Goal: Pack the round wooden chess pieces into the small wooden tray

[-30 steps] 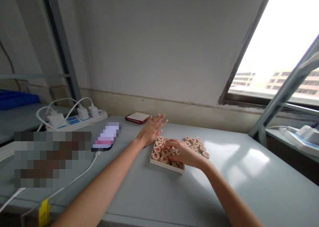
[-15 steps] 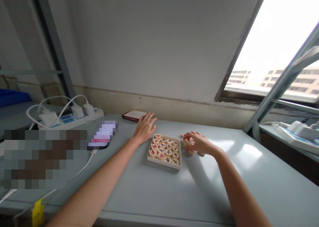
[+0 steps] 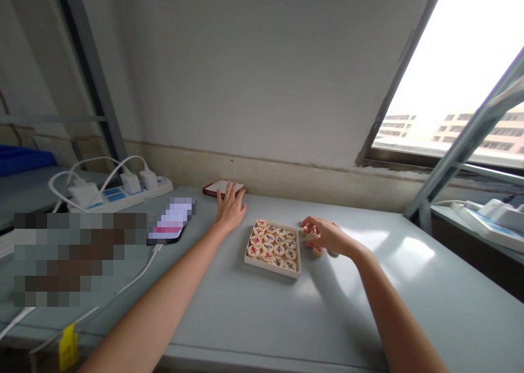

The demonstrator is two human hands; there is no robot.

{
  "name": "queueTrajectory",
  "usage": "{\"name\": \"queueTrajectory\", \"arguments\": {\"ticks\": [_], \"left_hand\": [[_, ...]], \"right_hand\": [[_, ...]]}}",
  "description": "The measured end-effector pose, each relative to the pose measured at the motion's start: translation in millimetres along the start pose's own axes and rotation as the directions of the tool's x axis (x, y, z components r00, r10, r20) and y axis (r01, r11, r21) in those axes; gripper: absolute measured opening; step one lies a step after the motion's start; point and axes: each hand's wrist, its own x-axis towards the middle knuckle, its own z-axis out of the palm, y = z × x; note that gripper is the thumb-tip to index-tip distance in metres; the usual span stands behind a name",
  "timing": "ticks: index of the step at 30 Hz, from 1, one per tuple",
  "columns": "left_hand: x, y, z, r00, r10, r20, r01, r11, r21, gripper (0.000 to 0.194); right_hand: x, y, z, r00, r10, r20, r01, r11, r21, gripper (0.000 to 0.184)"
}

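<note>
A square white tray (image 3: 272, 267) on the desk holds rows of round wooden Chinese chess pieces (image 3: 279, 250) with red and black characters. My left hand (image 3: 231, 209) is open, fingers spread, left of the tray and at the front edge of a dark-red box (image 3: 212, 190) with a white top. To the tray's right, my right hand (image 3: 327, 235) curls its thumb and fingers around a Chinese chess piece (image 3: 310, 236). Several loose pieces, one with a red mark (image 3: 317, 250), lie under and beside this hand, which partly hides them.
A phone (image 3: 172, 219) lies on the left, joined to a white cable (image 3: 139, 274). Behind it is a power strip (image 3: 123, 195) with plugged-in chargers. The wall (image 3: 266, 171) bounds the grey desk (image 3: 229, 318) at the back; a metal post (image 3: 446, 171) stands at right.
My left hand has shifted left, away from the tray and toward the box. My right hand stays over the loose pieces, its fingers slightly moved. The view has shifted slightly.
</note>
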Motion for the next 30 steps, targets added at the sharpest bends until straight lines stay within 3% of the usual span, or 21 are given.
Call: {"name": "queueTrajectory", "arguments": {"ticks": [3,5,14,18,22,26,30], "left_hand": [[-1.5,-9.9,1.2,0.993,-0.089,0.082,0.083,0.994,0.07,0.035],[-2.9,-12.2,-0.7,0.989,-0.079,0.126,0.065,0.991,0.113,0.03],[3.4,11.7,-25.6,0.976,0.205,0.077,-0.215,0.966,0.147,0.028],[3.6,16.0,-27.8,0.968,0.234,0.088,-0.244,0.961,0.132,0.028],[2.9,18.8,-32.6,0.982,0.185,0.023,-0.186,0.972,0.144,0.027],[4.1,25.2,-37.2,0.976,0.218,-0.014,-0.217,0.976,0.031,0.024],[5.5,33.4,-32.6,0.972,0.22,0.079,-0.192,0.943,-0.271,0.024]], "right_hand": [[1.0,5.5,-0.8,1.0,0.005,0.027,-0.005,1.0,0.001,0.03],[2.5,9.9,0.2,1.0,0.003,0.03,-0.004,0.999,0.034,0.026],[0.6,1.1,-4.6,0.996,-0.079,0.043,0.073,0.989,0.125,0.021],[-0.5,-3.2,-6.1,0.997,-0.02,0.071,0.014,0.996,0.085,0.02],[0.7,-3.3,-5.1,0.998,-0.025,0.066,0.021,0.998,0.054,0.023],[1.4,-1.3,-3.1,0.996,-0.051,0.071,0.042,0.991,0.127,0.02],[2.6,1.8,-1.1,0.995,-0.045,0.093,0.029,0.985,0.168,0.018]]}}
